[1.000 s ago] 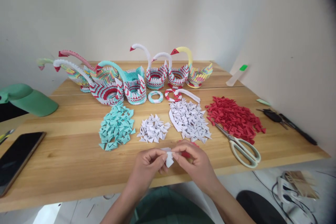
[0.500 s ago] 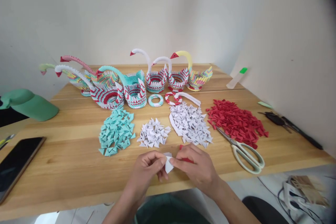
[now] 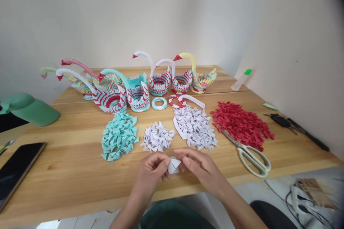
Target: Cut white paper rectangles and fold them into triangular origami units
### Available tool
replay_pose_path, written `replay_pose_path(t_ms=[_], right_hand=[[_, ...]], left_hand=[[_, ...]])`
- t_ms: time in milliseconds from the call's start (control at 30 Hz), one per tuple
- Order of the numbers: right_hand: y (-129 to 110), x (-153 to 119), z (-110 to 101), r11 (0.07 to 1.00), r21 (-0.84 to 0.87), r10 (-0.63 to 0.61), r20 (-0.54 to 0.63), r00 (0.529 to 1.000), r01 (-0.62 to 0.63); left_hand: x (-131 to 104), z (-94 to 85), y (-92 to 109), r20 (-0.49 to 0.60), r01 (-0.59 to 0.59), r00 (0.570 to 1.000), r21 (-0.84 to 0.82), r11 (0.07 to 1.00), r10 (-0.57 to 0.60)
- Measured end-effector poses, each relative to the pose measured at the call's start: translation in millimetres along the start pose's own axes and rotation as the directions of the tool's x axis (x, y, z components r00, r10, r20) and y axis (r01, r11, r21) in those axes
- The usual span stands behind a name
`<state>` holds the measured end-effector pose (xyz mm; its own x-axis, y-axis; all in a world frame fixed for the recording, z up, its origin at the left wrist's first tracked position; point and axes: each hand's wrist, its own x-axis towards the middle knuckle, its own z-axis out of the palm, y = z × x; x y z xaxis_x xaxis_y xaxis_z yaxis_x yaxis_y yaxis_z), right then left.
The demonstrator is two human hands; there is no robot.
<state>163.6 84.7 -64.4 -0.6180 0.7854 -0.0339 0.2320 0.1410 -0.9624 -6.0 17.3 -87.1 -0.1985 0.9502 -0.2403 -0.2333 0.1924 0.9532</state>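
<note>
**Wooden tabletop (image 3: 88, 179), modular-paper swans (image 3: 160, 85) and a small folded white paper (image 3: 174, 166) in the fingers**

Smooth, pale-grained boards run back to the wall. Across them stand the swans, their basket-like bodies ridged with interlocked paper points, their slim necks curving leftward. Before these spread loose heaps of crisp folded triangles: red (image 3: 239, 123), white (image 3: 195, 125) and turquoise (image 3: 119, 137). The left hand (image 3: 153, 167) pinches the white paper between thumb and forefinger. The right hand (image 3: 201, 167) is loosely curled just beside it, thumb and forefinger slightly parted; whether its hidden fingertips touch the paper, I cannot tell. Scissors (image 3: 240, 146) with cream loop handles lie diagonally, blades toward the red heap. A knobbly turquoise-and-white ring (image 3: 159, 107) lies flat near the swans. The paper, matte and sharply creased, sits between the hands, near the table's front edge; one flap's corner points toward the right hand. Its long axis is unclear.
</note>
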Motion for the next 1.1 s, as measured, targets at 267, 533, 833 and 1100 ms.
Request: replay_pose_path(t_ms=[267,533,833,1100], right_hand=[[1.3,8.3,16.6,0.985,0.107,0.143,-0.052,0.988,-0.137],[-5.2,3.5,15.1,0.996,-0.024,0.083,-0.052,0.995,-0.084],[-4.5,4.6,11.4,0.982,-0.186,0.011,-0.059,0.998,-0.021],[-19.8,8.8,3.1,0.892,-0.394,-0.214,0.062,0.975,0.221]], left_hand=[[-3.3,4.6,3.7,0.008,-0.04,0.999,0.052,0.998,0.039],[-5.6,2.0,-2.6,0.005,-0.1,0.995,0.12,0.988,0.1],[-11.4,1.3,-1.6,0.021,-0.195,0.981,0.217,0.957,0.195],[-6.4,-7.4,15.3,0.162,-0.423,0.905,0.435,0.795,0.393]])
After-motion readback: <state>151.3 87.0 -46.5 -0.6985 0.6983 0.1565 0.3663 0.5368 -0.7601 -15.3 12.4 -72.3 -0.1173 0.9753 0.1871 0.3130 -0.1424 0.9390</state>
